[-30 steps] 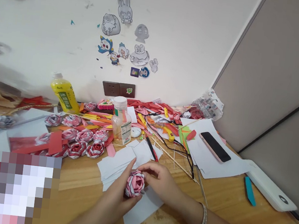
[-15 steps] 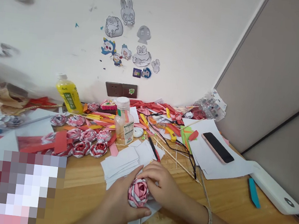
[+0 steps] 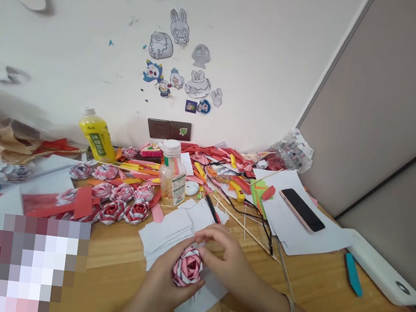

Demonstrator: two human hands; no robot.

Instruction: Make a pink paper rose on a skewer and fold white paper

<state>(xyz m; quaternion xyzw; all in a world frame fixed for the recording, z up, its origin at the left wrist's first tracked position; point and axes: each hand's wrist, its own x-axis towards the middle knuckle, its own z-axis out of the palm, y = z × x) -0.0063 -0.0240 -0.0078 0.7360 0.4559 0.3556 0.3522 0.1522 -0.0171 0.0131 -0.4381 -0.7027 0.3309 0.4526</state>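
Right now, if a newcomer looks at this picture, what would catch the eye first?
Probably the pink and white rose at lower centre, held in the left hand, with the right hand at its side. Next, perhaps the yellow bottle at the back left and the cartoon cut-outs on the wall above. The phone also stands out, lying on white paper at the right.

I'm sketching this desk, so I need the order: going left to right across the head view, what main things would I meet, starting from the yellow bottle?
Yellow bottle → clear jar → paper flower in the left hand → phone → blue strip.
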